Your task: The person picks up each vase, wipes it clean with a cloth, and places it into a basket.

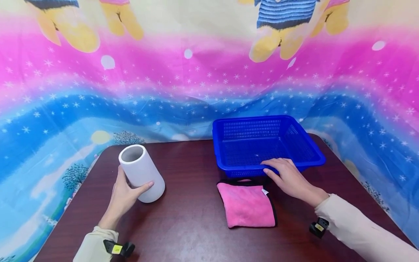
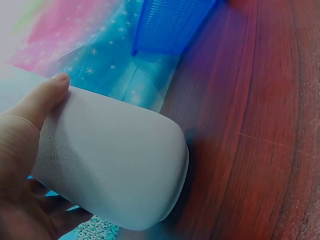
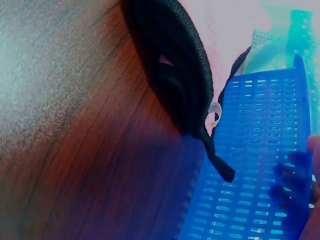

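A white tapered vase (image 1: 146, 178) with an open top leans slightly on the left side of the table. My left hand (image 1: 122, 194) grips it, thumb across the near side and fingers behind; in the left wrist view the vase's rounded base (image 2: 165, 175) is close over the tabletop. My right hand (image 1: 291, 180) holds the front rim of a blue plastic basket (image 1: 319, 154), its fingers partly showing through the slotted wall (image 3: 250, 200) in the right wrist view. In front of the basket lies a folded pink cloth (image 1: 248, 207) with black edging and a white tag.
The dark reddish-brown wooden table (image 1: 183, 233) has rounded far corners. A patterned pink-and-blue curtain (image 1: 183, 80) hangs right behind and along the sides. The basket's slotted walls rise at the back right.
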Motion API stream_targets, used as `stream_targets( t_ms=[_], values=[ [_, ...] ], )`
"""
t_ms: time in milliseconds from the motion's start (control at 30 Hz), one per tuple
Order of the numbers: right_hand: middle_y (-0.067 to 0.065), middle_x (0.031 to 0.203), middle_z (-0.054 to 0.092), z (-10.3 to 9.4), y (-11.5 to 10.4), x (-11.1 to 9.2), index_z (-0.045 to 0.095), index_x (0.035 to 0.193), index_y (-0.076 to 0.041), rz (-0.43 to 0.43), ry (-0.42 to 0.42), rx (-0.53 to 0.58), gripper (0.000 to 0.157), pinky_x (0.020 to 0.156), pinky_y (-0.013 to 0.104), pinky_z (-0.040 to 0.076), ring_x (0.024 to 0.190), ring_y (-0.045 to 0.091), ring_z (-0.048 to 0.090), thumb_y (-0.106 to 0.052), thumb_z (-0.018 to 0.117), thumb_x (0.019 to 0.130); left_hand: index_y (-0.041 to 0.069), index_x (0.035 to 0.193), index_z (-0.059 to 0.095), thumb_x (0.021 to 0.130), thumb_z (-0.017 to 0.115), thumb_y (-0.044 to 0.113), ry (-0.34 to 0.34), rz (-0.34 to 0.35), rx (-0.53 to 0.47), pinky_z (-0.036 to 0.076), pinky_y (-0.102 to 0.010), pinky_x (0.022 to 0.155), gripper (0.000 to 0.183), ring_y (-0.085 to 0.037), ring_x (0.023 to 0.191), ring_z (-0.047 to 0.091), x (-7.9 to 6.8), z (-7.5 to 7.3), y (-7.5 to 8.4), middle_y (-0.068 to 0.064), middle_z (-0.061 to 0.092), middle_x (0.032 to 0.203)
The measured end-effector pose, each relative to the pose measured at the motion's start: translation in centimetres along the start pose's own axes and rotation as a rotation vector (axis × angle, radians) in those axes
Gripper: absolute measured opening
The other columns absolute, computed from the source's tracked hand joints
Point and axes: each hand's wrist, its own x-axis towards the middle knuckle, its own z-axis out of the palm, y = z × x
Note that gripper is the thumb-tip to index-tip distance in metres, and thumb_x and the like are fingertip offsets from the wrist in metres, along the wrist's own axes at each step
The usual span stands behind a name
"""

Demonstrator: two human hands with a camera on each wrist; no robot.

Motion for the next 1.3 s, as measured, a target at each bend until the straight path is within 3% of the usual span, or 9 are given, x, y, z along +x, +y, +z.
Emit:
stream_targets(
  t_ms=[167,333,433,500,667,800,967,1300],
  values=[
    [0.014,0.122,0.072,0.2,0.1,0.2,0.070,0.123,-0.008,-0.002,0.012,-0.008,0.026,0.099,0.054,0.036,0.119,0.035,0.063,-0.018,0.061,0.101,0.017,0.157,0.021,0.079,0.088,0.029,0.033,0.028,-0.030,0.045,-0.060,0.101,0.103,-0.036,0.128,0.052,0.0,0.0,0.1,-0.017,0.049,0.144],
    [0.014,0.122,0.072,0.1,0.0,0.2,0.070,0.123,-0.007,0.007,0.010,-0.004,0.026,0.098,0.054,0.036,0.118,0.035,0.063,-0.018,0.061,0.101,0.027,0.158,0.022,0.078,0.088,0.026,0.056,0.053,-0.047,0.048,-0.033,0.097,0.104,-0.011,0.121,0.052,0.5,-0.1,1.1,-0.006,0.052,0.142],
    [0.014,0.122,0.072,0.0,0.1,0.2,0.070,0.123,-0.006,0.009,0.009,0.000,0.027,0.098,0.054,0.036,0.118,0.035,0.063,-0.018,0.061,0.101,0.030,0.157,0.024,0.077,0.089,0.025,0.056,0.077,-0.063,0.047,-0.024,0.093,0.104,0.000,0.115,0.050,0.7,-0.1,2.1,-0.002,0.053,0.140],
    [0.014,0.122,0.073,0.0,0.1,0.2,0.070,0.123,-0.006,0.010,0.009,0.001,0.027,0.098,0.054,0.036,0.118,0.035,0.063,-0.018,0.061,0.101,0.029,0.157,0.025,0.076,0.090,0.023,0.052,0.097,-0.086,0.049,-0.028,0.094,0.103,-0.002,0.115,0.051,0.8,0.0,2.8,-0.003,0.054,0.139],
    [0.015,0.121,0.073,0.1,0.1,0.2,0.070,0.123,-0.005,0.012,0.006,0.008,0.027,0.099,0.055,0.036,0.118,0.035,0.063,-0.018,0.061,0.101,0.027,0.156,0.028,0.076,0.090,0.023,0.042,0.130,-0.117,0.051,-0.049,0.098,0.102,-0.021,0.121,0.056,1.2,0.3,4.1,-0.007,0.054,0.139],
    [0.015,0.121,0.073,0.1,0.1,0.2,0.070,0.122,-0.005,0.010,0.006,0.005,0.026,0.098,0.054,0.036,0.117,0.035,0.063,-0.017,0.062,0.101,0.028,0.155,0.028,0.075,0.090,0.027,0.031,0.134,-0.115,0.050,-0.058,0.099,0.101,-0.029,0.124,0.056,1.4,0.4,5.1,-0.008,0.052,0.141],
    [0.015,0.121,0.073,0.1,0.1,0.2,0.071,0.122,-0.005,0.011,0.006,0.005,0.026,0.098,0.055,0.036,0.118,0.035,0.063,-0.017,0.062,0.101,0.030,0.154,0.030,0.075,0.090,0.030,0.032,0.136,-0.106,0.051,-0.061,0.097,0.100,-0.032,0.124,0.057,1.5,0.7,6.0,-0.008,0.053,0.141],
    [0.015,0.121,0.073,0.1,0.1,0.1,0.071,0.122,-0.006,0.021,0.001,0.012,0.026,0.099,0.055,0.036,0.118,0.035,0.063,-0.018,0.062,0.101,0.034,0.151,0.036,0.072,0.092,0.035,0.038,0.172,-0.092,0.050,-0.056,0.097,0.097,-0.029,0.122,0.059,2.3,1.5,8.2,-0.006,0.058,0.138]
  ],
)
